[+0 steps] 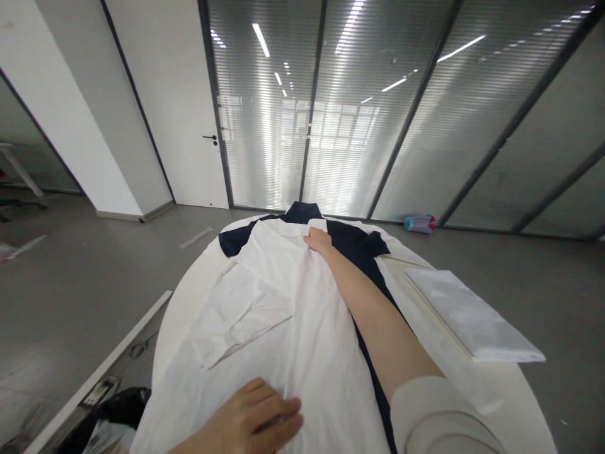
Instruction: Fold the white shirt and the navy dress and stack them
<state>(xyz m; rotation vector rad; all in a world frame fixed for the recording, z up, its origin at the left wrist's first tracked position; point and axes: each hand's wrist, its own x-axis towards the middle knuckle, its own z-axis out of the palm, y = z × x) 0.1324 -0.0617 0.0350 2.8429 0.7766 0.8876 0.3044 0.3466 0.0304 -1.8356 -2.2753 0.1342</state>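
A white shirt (283, 302) lies spread over a dark navy short-sleeved shirt (362, 252), whose collar and sleeves show around its far end. One white sleeve is folded inward across the left part of the white shirt. Stretched far forward, my right hand (319, 239) is closed on the white shirt at its collar; the fingertips are partly hidden. My left hand (258, 416) rests low over the near part of the white shirt, its fingers loosely bent and apart, holding nothing.
Both shirts lie on a round white table (177, 315). At its right is a flat folded white cloth (477, 318). A black bag (118, 410) and a power socket (99, 391) are at the lower left. A blue and pink cylindrical item (419, 224) lies on the floor by the glass wall.
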